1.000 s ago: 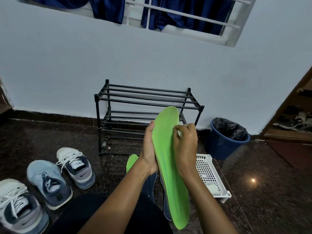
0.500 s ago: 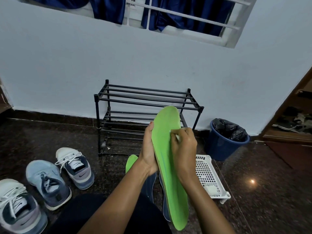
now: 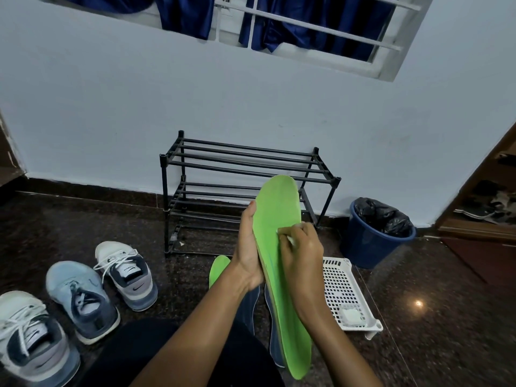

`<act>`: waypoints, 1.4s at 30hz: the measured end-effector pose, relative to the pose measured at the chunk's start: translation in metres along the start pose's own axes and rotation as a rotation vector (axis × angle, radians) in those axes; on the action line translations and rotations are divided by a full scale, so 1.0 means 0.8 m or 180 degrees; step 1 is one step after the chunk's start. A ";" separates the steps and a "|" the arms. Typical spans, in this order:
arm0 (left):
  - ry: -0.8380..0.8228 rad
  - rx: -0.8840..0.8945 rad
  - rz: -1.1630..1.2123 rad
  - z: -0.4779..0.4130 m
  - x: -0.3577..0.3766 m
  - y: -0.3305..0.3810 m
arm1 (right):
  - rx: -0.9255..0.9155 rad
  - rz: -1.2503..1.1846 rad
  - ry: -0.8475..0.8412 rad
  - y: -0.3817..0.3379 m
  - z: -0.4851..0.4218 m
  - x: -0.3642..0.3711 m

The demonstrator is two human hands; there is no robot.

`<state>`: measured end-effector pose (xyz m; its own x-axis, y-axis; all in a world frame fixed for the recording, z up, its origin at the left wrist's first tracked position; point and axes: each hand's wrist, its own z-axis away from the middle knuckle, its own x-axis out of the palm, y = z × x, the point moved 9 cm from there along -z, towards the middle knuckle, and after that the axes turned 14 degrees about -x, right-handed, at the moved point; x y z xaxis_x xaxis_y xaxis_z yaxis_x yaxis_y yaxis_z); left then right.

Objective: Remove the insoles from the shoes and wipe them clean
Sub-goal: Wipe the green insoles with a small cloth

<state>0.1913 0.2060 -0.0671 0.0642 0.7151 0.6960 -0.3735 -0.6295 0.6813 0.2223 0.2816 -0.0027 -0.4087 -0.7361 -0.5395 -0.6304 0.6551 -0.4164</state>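
Note:
A long green insole [image 3: 276,208] stands upright in front of me, toe end up. My left hand [image 3: 248,252] grips its left edge around the middle. My right hand [image 3: 303,248] pinches a small white wipe [image 3: 290,238] and presses it against the insole's face. A second green insole [image 3: 218,270] lies on the floor behind my left wrist, mostly hidden. Dark blue insoles [image 3: 251,305] lie on the floor under my arms. Three sneakers sit at the left: a white and grey one [image 3: 127,275], a light blue one [image 3: 81,300] and a white one [image 3: 30,339].
A black metal shoe rack [image 3: 240,174] stands against the wall. A white perforated tray [image 3: 344,291] with a white pad in it lies at the right. A blue bin [image 3: 374,238] with a black liner stands beyond it. A wooden cabinet is at the far right.
My right hand with the wipe has slid a little lower and leftward across the insole's face. My left hand keeps the same hold.

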 end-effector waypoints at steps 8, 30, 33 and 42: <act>-0.0101 0.0023 -0.0042 0.003 0.005 0.002 | 0.0107 -0.0003 0.0252 0.006 -0.025 -0.008; -0.0017 -0.0030 -0.0029 0.003 0.002 0.000 | 0.0054 -0.0244 0.0398 0.003 -0.027 -0.008; 0.0036 -0.0002 0.0068 0.001 -0.002 0.001 | -0.0139 -0.0375 0.0224 -0.014 -0.012 0.002; -0.0089 -0.0007 0.0102 0.006 0.010 0.001 | -0.0046 -0.0329 0.0315 -0.004 -0.031 -0.009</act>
<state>0.1960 0.2097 -0.0603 0.0781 0.6858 0.7236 -0.3779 -0.6513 0.6580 0.2109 0.2810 0.0204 -0.4037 -0.8131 -0.4193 -0.6815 0.5731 -0.4551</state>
